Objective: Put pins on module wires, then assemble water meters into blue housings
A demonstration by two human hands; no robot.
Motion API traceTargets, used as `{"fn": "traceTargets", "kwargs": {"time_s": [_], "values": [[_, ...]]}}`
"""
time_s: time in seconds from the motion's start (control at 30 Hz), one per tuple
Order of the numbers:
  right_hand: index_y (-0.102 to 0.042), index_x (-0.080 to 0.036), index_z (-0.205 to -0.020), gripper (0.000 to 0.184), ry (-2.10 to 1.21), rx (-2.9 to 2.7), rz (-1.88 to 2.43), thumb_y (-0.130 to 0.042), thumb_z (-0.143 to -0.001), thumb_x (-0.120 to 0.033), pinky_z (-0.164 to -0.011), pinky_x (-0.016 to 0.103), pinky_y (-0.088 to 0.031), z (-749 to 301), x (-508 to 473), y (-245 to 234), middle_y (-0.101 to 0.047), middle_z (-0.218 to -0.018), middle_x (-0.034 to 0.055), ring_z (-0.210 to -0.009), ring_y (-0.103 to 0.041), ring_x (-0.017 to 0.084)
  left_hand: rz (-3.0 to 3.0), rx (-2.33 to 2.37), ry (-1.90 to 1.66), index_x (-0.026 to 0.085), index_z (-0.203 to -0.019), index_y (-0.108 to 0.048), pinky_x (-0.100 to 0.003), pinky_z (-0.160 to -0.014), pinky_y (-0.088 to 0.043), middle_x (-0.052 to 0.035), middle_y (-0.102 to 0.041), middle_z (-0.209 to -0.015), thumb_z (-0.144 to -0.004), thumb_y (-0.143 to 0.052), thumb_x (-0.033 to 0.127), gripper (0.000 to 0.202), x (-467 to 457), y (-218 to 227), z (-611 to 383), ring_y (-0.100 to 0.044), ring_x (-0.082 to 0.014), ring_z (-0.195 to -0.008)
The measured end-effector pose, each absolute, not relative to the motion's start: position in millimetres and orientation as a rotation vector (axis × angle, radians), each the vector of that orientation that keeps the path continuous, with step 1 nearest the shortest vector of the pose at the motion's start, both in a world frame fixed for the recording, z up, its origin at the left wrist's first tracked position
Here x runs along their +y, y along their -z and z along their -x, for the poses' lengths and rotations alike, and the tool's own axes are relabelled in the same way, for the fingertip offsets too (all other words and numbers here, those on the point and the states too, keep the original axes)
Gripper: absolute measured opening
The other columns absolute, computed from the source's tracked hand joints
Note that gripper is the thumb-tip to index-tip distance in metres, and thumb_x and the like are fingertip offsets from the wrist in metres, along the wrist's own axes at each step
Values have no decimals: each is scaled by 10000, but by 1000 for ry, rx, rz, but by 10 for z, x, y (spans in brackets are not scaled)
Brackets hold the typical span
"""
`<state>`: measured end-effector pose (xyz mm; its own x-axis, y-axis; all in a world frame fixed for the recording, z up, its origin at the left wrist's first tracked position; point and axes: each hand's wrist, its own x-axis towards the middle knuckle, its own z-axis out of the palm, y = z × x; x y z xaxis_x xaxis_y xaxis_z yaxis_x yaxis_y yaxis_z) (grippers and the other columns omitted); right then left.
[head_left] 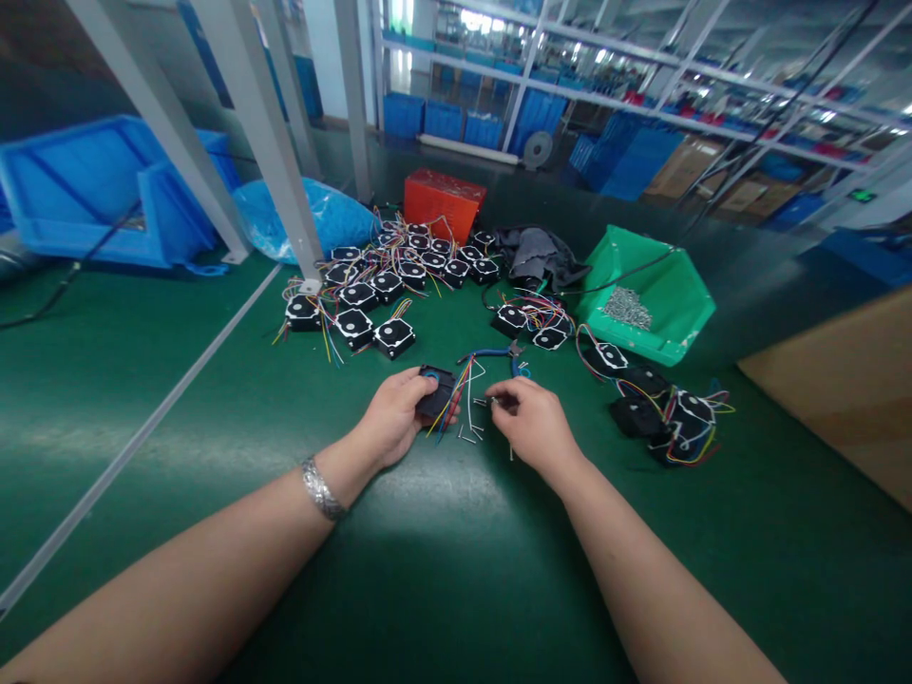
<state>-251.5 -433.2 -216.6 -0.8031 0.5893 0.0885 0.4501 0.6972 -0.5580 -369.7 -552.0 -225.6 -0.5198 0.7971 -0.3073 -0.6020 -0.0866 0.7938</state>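
Note:
My left hand (399,408) grips a small black boxy unit (436,391), thumb on its upper face. Red, yellow, blue and white wires (460,389) trail from its right side. Just to the right, my right hand (534,423) is closed in a pinch, with small silvery screws (480,401) at its fingertips; how many it holds is hard to make out. Several loose screws (466,435) lie on the green surface between the hands. Beyond the right hand rest pliers (514,361) with blue handles.
Many black units with wires (385,285) are heaped ahead, near a red box (443,204). More wired units (691,413) lie to the right. A green bin (684,304) contains screws (627,309). A grey post (275,142), blue bin (106,209) and cardboard (847,380) flank the surface.

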Motion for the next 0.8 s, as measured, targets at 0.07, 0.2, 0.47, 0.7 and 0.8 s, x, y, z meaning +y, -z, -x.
{"fn": "traceTargets", "kwargs": {"time_s": [0.07,0.2,0.47,0.7,0.8], "values": [[-606,-146,-764,136,-1201,-2388,924,-531,-654,-120,-585,241,-424,2534,-4327,2167,-573,-647,0,-576,-527,102,-255,1199,-1765,106,-728,-524,-279,-487,-487,-58,-614,-597,-675,-486,159,84,-5525,2248,3690,-595,-162,-524],[-560,-135,-739,187,-1959,-1766,984,-630,-572,-177,-533,226,-442,2558,-4326,2144,-574,-568,-16,-507,-541,94,-270,1219,-1743,107,-746,-528,-269,-484,-479,-52,-613,-589,-690,-505,184,98,-5525,2230,3679,-591,-157,-514],[-553,-134,-709,261,-2267,-1372,899,-708,-500,-153,-480,192,-469,2539,-4284,2124,-570,-546,-23,-532,-584,114,-237,1101,-1777,94,-763,-538,-305,-560,-500,-64,-623,-638,-651,-481,119,129,-5511,2253,3689,-605,-167,-585],[-576,-123,-716,274,-2325,-1320,881,-729,-489,-133,-427,150,-417,2552,-4267,2161,-569,-557,-20,-489,-532,70,-295,1128,-1744,103,-746,-525,-286,-516,-490,-49,-618,-636,-634,-491,119,117,-5520,2247,3679,-594,-161,-569],[-583,-116,-729,300,-2313,-1301,927,-740,-475,-131,-419,142,-406,2557,-4260,2166,-581,-570,-11,-480,-524,62,-308,1158,-1743,110,-761,-514,-261,-497,-478,-46,-612,-649,-646,-502,115,116,-5522,2244,3670,-593,-156,-571]]}}
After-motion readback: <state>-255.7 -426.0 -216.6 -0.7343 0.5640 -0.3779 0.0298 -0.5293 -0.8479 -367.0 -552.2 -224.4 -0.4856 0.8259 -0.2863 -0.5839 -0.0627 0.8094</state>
